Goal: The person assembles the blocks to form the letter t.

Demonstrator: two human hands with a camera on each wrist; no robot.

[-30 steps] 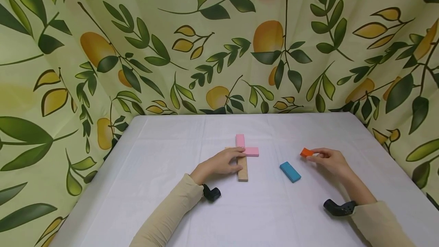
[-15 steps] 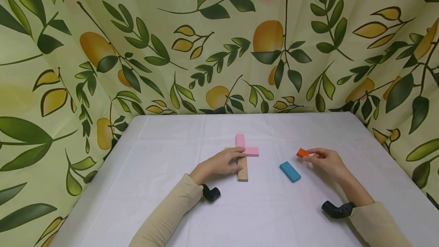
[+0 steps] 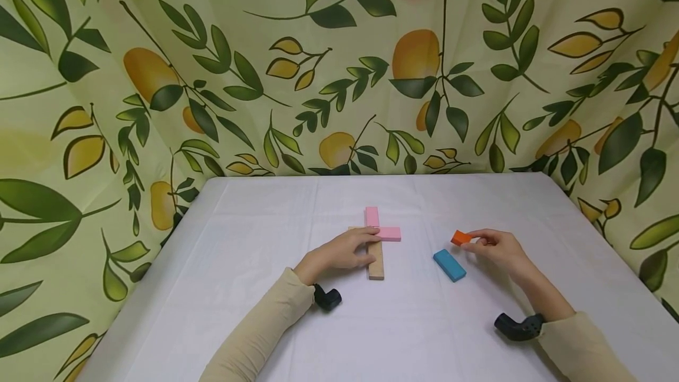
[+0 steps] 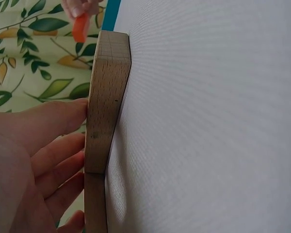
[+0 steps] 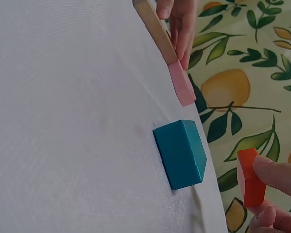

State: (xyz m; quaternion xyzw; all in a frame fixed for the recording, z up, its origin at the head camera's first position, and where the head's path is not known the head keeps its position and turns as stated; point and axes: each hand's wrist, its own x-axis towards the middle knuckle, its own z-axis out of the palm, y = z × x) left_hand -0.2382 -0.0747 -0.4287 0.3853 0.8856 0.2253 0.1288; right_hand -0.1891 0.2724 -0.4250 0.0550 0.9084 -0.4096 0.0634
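Observation:
On the white table, two pink blocks [image 3: 372, 217] and two plain wooden blocks [image 3: 376, 265] lie flat, arranged like a cross. My left hand [image 3: 343, 251] rests over the middle of this cross and hides part of it. In the left wrist view its fingertips touch the upper faces of the wooden blocks, fingers fairly straight. To the right, my right hand [image 3: 503, 249] pinches a small orange block [image 5: 252, 178] between thumb and fingers, held above the tabletop. A blue block [image 3: 450, 265] lies slanted on the table, between the cross and my right hand.
A white cloth [image 3: 254, 217] covers the table. Behind and beside it hangs a curtain [image 3: 339, 75] printed with leaves and fruit. Each wrist carries a black camera mount, the left one [image 3: 328, 299] close to the cloth.
My right hand has moved left with the orange block, from right of the blue block to just behind it. The left hand has stayed in place on the cross.

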